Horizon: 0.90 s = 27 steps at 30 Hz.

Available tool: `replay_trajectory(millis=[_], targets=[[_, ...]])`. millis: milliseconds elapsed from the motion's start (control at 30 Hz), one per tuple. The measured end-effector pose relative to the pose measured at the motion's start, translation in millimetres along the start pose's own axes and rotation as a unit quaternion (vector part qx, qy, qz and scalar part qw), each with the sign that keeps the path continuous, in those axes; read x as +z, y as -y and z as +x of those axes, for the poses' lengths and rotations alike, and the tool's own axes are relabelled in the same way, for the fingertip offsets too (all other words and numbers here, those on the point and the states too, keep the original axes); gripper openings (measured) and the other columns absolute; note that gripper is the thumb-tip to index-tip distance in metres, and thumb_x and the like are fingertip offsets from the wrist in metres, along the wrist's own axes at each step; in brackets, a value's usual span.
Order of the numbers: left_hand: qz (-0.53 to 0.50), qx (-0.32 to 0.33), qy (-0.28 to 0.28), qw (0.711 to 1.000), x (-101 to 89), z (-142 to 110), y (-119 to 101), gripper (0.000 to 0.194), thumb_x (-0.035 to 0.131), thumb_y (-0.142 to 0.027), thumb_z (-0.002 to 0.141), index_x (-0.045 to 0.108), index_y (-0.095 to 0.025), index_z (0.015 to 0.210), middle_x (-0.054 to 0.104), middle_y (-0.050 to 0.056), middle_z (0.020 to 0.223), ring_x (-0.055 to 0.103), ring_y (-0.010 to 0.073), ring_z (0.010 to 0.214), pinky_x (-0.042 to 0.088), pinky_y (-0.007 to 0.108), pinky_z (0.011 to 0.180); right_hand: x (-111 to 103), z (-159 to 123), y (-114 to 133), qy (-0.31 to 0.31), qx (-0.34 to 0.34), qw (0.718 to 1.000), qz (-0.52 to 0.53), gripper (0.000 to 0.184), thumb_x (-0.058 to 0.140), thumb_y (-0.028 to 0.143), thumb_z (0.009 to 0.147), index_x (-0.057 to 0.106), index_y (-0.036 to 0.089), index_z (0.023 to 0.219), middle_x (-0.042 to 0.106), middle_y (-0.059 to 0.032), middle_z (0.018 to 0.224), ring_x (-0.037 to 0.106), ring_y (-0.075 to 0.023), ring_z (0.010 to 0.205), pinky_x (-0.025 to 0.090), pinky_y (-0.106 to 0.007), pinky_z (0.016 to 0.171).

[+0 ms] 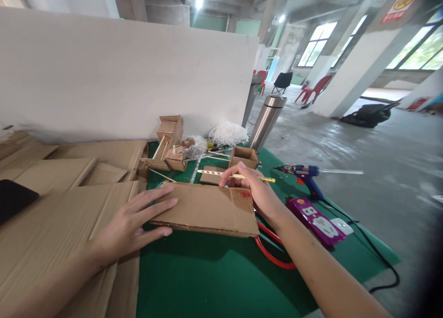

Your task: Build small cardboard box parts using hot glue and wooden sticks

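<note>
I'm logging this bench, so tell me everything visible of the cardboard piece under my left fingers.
The cardboard piece is brown, flat and oblong, with rough edges and a red mark near its far right corner. It lies crosswise over the green table. Your left hand touches its left end; your right hand is by its far right corner, contact unclear.

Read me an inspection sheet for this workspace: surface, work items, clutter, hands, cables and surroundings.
Surface: green tabletop, with flat cardboard sheets covering the left side.
Work items: cardboard panel in front; yellow pencil above its far edge.
Clutter: small cardboard box, white shreds, steel flask, glue gun.
Hands: left hand on the panel; right hand holding the pencil.
Cables: black cable running off the right edge.
Surroundings: white partition behind; red chair beyond.
</note>
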<state>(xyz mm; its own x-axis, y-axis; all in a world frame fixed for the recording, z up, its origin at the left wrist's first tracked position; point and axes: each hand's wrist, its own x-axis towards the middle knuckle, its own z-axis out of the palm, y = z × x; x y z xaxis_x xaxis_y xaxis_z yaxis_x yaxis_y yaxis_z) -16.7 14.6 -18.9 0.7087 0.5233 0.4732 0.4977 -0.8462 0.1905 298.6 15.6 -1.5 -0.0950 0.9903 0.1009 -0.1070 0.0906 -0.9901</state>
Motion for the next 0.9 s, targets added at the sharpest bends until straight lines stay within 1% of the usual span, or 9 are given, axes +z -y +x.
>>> replay_trajectory(millis=[133,300,367,433,533,600,700,800,900], targets=[[-0.006,-0.018,0.004,1.0,0.6,-2.0,-1.3,0.053,0.06,-0.036,0.095,0.043,-0.036,0.146,0.047,0.005,0.153,0.053,0.03,0.133,0.048,0.047,0.109,0.0,0.0,-0.4,0.0,-0.005,1.0,0.006,0.046,0.055,0.062,0.089,0.072,0.021,0.079,0.072,-0.0046,0.077,0.063,-0.0165,0.067,0.049,-0.029,0.064],[-0.02,-0.085,0.017,0.996,2.4,-1.2,-4.0,0.065,0.066,-0.036,0.09,0.036,-0.034,0.148,0.042,0.009,0.154,0.05,0.0339,0.134,0.051,0.048,0.105,-0.7,-0.7,-1.6,0.003,-0.003,1.0,0.007,0.042,0.057,0.06,0.088,0.072,0.021,0.081,0.072,-0.0042,0.078,0.063,-0.0167,0.068,0.049,-0.029,0.064],[-0.025,-0.106,0.023,0.994,2.7,0.3,-4.7,0.076,0.069,-0.037,0.087,0.028,-0.032,0.151,0.038,0.012,0.156,0.044,0.0371,0.139,0.048,0.052,0.107,-1.2,-0.7,-2.0,0.004,0.002,1.0,0.006,0.041,0.058,0.06,0.088,0.072,0.021,0.082,0.072,-0.0044,0.079,0.063,-0.0171,0.069,0.048,-0.029,0.063],[-0.037,-0.123,0.029,0.991,3.1,1.4,-4.4,0.089,0.07,-0.038,0.085,0.015,-0.029,0.154,0.031,0.016,0.159,0.039,0.0399,0.141,0.044,0.057,0.109,-1.6,-0.5,-2.1,0.004,0.003,1.0,0.003,0.042,0.057,0.061,0.088,0.071,0.021,0.083,0.072,-0.0046,0.08,0.064,-0.0176,0.069,0.048,-0.029,0.063],[-0.066,-0.15,0.052,0.985,4.1,1.2,-2.1,0.099,0.068,-0.036,0.084,0.001,-0.027,0.155,0.027,0.021,0.16,0.04,0.0409,0.14,0.044,0.059,0.107,-2.2,-0.1,-2.2,0.003,0.001,1.0,0.001,0.042,0.057,0.06,0.088,0.071,0.021,0.082,0.072,-0.0048,0.08,0.064,-0.0178,0.07,0.049,-0.029,0.063],[-0.08,-0.161,0.07,0.981,4.8,0.2,-0.4,0.098,0.065,-0.033,0.085,-0.003,-0.026,0.155,0.033,0.022,0.156,0.043,0.0401,0.138,0.047,0.057,0.105,-2.3,-0.3,-2.3,0.003,-0.001,1.0,0.002,0.041,0.057,0.059,0.089,0.072,0.021,0.082,0.072,-0.0047,0.08,0.064,-0.0176,0.07,0.049,-0.029,0.063],[-0.101,-0.164,0.078,0.978,5.3,-1.2,0.6,0.098,0.061,-0.029,0.084,-0.006,-0.023,0.156,0.044,0.023,0.148,0.048,0.0381,0.135,0.049,0.053,0.103,-2.4,-0.9,-2.9,0.004,-0.001,1.0,0.006,0.04,0.057,0.058,0.09,0.072,0.022,0.083,0.072,-0.0042,0.08,0.064,-0.0166,0.071,0.048,-0.028,0.064],[-0.148,-0.173,0.083,0.97,4.7,-1.1,-0.3,0.096,0.057,-0.023,0.084,-0.007,-0.022,0.155,0.054,0.021,0.138,0.058,0.0331,0.126,0.053,0.047,0.099,-2.4,-1.1,-3.1,0.002,0.001,1.0,0.011,0.04,0.057,0.058,0.09,0.072,0.021,0.082,0.072,-0.0042,0.079,0.064,-0.0164,0.07,0.048,-0.027,0.063],[-0.209,-0.183,0.077,0.958,3.2,0.6,-1.7,0.091,0.054,-0.02,0.085,-0.005,-0.024,0.155,0.063,0.016,0.128,0.066,0.0266,0.114,0.057,0.039,0.093,-2.4,-0.7,-2.4,-0.003,0.004,1.0,0.012,0.041,0.058,0.059,0.088,0.072,0.021,0.081,0.072,-0.0043,0.078,0.064,-0.0169,0.069,0.049,-0.028,0.062]])
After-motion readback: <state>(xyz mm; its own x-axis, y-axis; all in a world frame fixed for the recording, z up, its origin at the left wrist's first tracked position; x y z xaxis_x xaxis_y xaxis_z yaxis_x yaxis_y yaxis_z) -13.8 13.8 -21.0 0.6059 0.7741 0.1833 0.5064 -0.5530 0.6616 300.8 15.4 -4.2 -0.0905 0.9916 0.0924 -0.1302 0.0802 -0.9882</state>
